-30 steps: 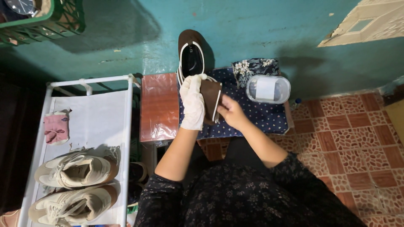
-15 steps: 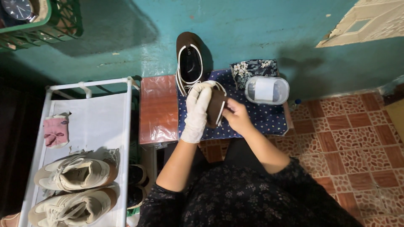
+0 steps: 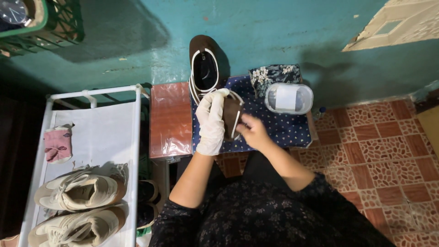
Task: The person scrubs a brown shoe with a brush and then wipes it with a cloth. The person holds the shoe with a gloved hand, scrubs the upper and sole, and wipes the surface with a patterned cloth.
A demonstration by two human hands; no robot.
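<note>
My left hand, in a white glove, grips a dark brown shoe with white trim above a small table covered by a blue dotted cloth. My bare right hand rests against the shoe's right side, fingers blurred. The matching brown shoe leans upright against the teal wall just behind. A white lidded plastic container lies on the cloth to the right, in front of a floral fabric bundle.
A brown plastic-wrapped surface adjoins the cloth on the left. A white shoe rack at left holds two beige sneakers and a pink sock. Patterned red floor tiles spread to the right. A green crate sits top left.
My gloved left hand has stayed on the shoe while my right hand slid a little down its right side. The view has shifted slightly.
</note>
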